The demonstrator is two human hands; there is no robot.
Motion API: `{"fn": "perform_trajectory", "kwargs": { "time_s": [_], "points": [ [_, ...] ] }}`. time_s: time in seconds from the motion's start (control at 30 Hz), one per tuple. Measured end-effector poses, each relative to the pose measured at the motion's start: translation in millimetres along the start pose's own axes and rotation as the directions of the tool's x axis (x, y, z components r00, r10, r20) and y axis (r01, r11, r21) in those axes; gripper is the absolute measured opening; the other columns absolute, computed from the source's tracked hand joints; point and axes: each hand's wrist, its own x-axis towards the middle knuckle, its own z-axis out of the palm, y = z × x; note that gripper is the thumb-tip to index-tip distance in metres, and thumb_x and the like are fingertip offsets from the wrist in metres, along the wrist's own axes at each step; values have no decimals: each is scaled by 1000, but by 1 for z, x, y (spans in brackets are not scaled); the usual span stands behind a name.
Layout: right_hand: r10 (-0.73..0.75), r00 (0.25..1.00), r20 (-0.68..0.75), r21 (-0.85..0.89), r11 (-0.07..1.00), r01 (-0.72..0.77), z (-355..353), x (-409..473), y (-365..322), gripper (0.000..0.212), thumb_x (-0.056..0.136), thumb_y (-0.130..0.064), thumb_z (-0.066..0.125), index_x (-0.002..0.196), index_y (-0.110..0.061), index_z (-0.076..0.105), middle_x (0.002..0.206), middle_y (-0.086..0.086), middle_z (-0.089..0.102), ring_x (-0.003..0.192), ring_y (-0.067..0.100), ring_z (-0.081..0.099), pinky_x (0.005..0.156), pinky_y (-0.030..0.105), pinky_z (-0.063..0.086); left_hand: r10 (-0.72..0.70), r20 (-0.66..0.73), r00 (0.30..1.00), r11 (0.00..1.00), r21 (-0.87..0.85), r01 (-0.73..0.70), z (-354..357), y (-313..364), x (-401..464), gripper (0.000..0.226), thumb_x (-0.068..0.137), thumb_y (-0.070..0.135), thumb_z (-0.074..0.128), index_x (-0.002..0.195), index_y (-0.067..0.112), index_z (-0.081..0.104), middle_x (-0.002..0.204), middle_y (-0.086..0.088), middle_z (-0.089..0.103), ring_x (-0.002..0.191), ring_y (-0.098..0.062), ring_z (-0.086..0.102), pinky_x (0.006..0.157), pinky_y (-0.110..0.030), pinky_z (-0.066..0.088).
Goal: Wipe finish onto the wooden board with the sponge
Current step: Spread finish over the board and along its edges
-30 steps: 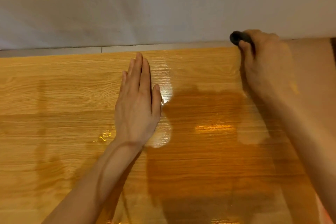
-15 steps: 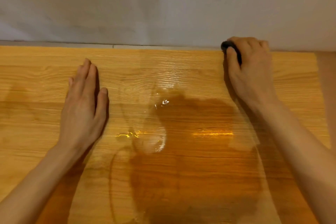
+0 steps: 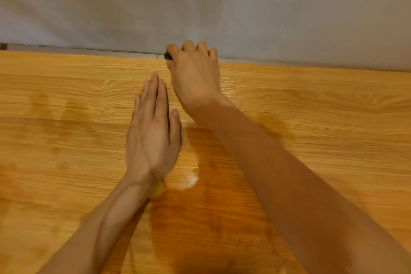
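Observation:
A wide wooden board (image 3: 66, 118) with light grain fills the lower part of the head view. A darker, glossy wet patch of finish (image 3: 206, 218) spreads over its middle and front. My right hand (image 3: 195, 78) grips a dark sponge (image 3: 168, 55) at the board's far edge; only a small dark corner shows past the fingers. My left hand (image 3: 153, 133) lies flat on the board with straight fingers, just left of and below my right hand.
A plain grey wall (image 3: 200, 2) rises directly behind the board's far edge. A narrow pale ledge (image 3: 66, 49) runs between the board and the wall on the left.
My right hand has slid the sponge leftward along the far edge. My hands now lie close together, where they were well apart before. The view has shifted.

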Motion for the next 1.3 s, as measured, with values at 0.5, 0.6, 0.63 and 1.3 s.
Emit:
{"fn": "perform_trajectory", "kwargs": {
  "time_s": [0.5, 0.6, 0.63, 1.3],
  "points": [
    [188, 937, -294, 72, 982, -174, -50, -129, 136, 35, 100, -10, 52, 135, -12, 56, 144, 7, 50, 139, 23, 40, 116, 40, 31, 74, -37, 997, 997, -4, -74, 3, -5, -3, 60, 107, 28, 26, 158, -3, 17, 168, -17, 12, 157, -28, 9, 128, -34, 2],
    [120, 969, -215, 1, 992, -123, -49, -185, 111, 38, 99, -16, 55, 137, -12, 55, 145, 6, 49, 136, 26, 42, 109, 43, 38, 74, -42, 996, 997, -5, -74, 4, -6, -1, 60, 107, 28, 26, 158, -3, 18, 168, -18, 13, 157, -30, 10, 127, -31, 0],
    [109, 979, -175, -33, 993, -116, -49, -200, 102, 40, 99, -24, 52, 138, -13, 53, 146, 5, 48, 133, 26, 43, 107, 41, 38, 73, -45, 996, 997, -8, -73, 4, -6, -1, 60, 107, 29, 26, 158, -3, 18, 168, -18, 14, 157, -31, 10, 127, -31, -1],
    [-82, 997, -16, 0, 997, 82, -35, -173, 89, 46, 102, -20, 39, 145, -1, 39, 155, 14, 33, 147, 32, 15, 122, 41, 4, 27, -47, 999, 1000, -2, -28, 2, -2, -1, 60, 107, 30, 28, 159, 1, 21, 169, -12, 14, 157, -22, 10, 128, -32, 3]
  ]
}}
